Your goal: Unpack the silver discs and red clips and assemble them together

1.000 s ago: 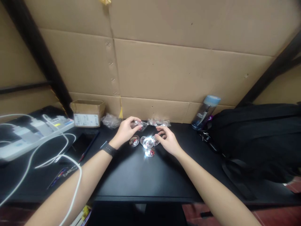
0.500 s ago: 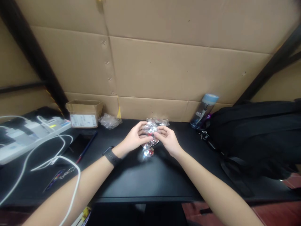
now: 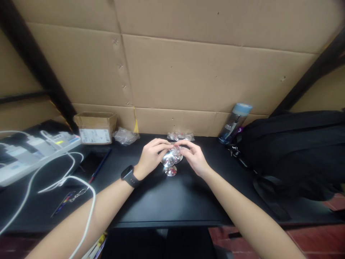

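Over the middle of the black table, my left hand point(image 3: 155, 154) and my right hand point(image 3: 194, 156) meet with fingers curled inward. Their fingertips close on a small clear plastic bag point(image 3: 176, 150); the fingers hide much of it, and its contents are unclear. Just below, several shiny silver discs lie close together: a front disc point(image 3: 170, 171), a larger disc point(image 3: 168, 160) by my left fingertips, and another disc point(image 3: 178, 158) partly covered. Behind my hands rest clear packets point(image 3: 180, 136) with shiny things inside.
A cardboard box point(image 3: 95, 129) and crumpled clear plastic point(image 3: 125, 136) stand at the back left. Further left are a power strip point(image 3: 40, 153), a white cable point(image 3: 93, 201) across my left forearm and a dark tablet point(image 3: 90, 163). A bottle point(image 3: 234, 124) and black backpack point(image 3: 291, 158) occupy the right.
My fingers have shifted over the plastic, and my left hand has turned more palm-down. The discs beneath now show more clearly. The camera view has tilted slightly.
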`<action>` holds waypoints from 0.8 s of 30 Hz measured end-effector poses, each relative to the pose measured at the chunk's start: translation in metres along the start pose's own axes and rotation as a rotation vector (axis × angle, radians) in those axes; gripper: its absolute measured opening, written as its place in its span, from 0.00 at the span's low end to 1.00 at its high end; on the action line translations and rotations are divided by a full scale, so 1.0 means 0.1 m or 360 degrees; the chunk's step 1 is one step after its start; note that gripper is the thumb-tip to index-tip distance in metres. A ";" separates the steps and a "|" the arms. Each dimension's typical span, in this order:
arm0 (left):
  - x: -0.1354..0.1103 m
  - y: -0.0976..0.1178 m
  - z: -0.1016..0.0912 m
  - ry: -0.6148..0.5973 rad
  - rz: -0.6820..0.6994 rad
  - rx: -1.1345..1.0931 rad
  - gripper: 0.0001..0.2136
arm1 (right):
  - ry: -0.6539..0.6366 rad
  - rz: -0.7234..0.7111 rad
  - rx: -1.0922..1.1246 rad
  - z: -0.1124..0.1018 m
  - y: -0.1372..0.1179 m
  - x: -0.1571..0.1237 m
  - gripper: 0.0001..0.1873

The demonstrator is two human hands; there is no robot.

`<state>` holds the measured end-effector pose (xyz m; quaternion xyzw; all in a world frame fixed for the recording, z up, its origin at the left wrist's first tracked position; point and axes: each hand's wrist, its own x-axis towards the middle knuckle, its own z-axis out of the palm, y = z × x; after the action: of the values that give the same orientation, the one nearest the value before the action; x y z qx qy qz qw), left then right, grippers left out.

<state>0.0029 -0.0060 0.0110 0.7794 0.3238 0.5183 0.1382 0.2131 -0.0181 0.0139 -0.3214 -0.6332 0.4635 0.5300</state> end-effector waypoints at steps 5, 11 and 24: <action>0.01 0.02 0.01 0.0121 -0.0035 0.0033 0.09 | -0.0041 -0.0164 0.0018 0.02 -0.01 -0.02 0.14; 0.06 -0.02 0.09 0.0012 -0.0813 -0.0962 0.17 | 0.0064 -0.0267 -0.0094 0.01 -0.03 -0.01 0.15; 0.00 0.04 0.12 -0.0293 -0.0949 -0.1564 0.29 | 0.0020 -0.0473 -0.0611 -0.05 -0.06 -0.01 0.12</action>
<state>0.0153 -0.0070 0.0080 0.5408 0.2373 0.4764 0.6513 0.2188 -0.0199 0.0192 -0.3225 -0.7468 0.2495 0.5254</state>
